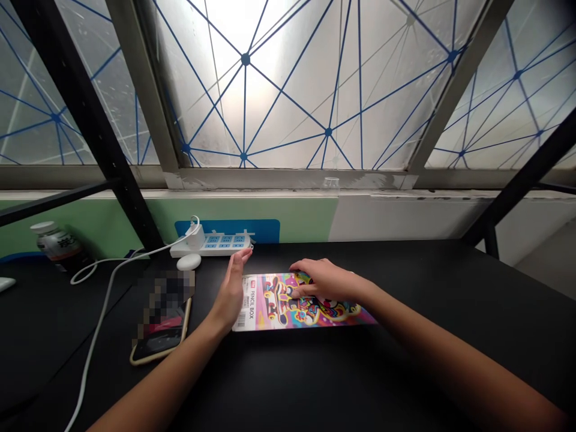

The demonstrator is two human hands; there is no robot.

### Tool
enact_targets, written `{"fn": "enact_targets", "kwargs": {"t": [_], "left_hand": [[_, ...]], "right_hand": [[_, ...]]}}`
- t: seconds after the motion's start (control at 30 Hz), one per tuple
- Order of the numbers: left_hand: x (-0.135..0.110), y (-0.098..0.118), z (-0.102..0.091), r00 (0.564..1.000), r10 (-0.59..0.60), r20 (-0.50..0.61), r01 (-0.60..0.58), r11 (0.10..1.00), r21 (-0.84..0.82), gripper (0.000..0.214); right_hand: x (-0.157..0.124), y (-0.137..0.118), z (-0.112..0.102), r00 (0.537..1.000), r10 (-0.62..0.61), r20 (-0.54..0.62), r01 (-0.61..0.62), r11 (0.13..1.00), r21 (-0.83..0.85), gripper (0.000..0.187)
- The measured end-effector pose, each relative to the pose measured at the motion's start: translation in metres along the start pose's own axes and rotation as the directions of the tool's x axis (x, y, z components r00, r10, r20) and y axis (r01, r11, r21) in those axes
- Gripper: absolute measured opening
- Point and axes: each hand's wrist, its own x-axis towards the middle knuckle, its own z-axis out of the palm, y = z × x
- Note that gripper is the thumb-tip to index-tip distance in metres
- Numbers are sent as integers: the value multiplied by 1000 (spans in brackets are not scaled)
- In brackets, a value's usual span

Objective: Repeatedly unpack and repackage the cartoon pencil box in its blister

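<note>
Fingers of the left hand point(231, 291), straight and together, brace the left end of the pencil box point(270, 315) on the black desk point(405, 360). The right hand point(324, 281) rests its loosely spread fingers on the lid. A hard sideways push could skid the box left into the phone point(159, 339).

Box under my right hand point(324, 281): flat rectangular pencil box point(288, 313), swirling cartoon print in pink, yellow, blue and black; white end label with black lettering.
Desk: plain matte black tabletop point(315, 384).
Centre left: white plastic power strip point(218, 243), pale blue sockets.
Top: frosted white window panes point(288, 90), blue triangle lines.
Middle: light green wall band point(306, 219), white at right.
</note>
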Motion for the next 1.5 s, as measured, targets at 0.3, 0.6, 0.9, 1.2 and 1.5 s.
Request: {"fn": "enact_targets", "kwargs": {"t": [0.3, 0.6, 0.9, 1.2, 1.5], "left_hand": [[-4, 6, -7, 965, 69, 253, -181, 874, 451, 38], [-7, 28, -13, 810, 541, 226, -505, 449, 737, 19], [-10, 31, -14, 751, 421, 509, -645, 303, 701, 15], [-7, 18, -13, 793, 327, 514, -606, 503, 616, 53], [-3, 8, -13, 842, 255, 475, -532, 538, 655, 73]], "right_hand": [[-31, 55, -1, 979, 184, -90, -169, 974, 148, 44], [-41, 44, -12, 843, -87, -530, 25, 992, -123, 28], [-45, 6, 6, 913, -290, -286, 154, 895, -418, 14], [-51, 3, 14, 961, -242, -131, 180, 914, -365, 59], [-44, 17, 7, 958, -179, -224, 142, 975, -171, 51]]}}
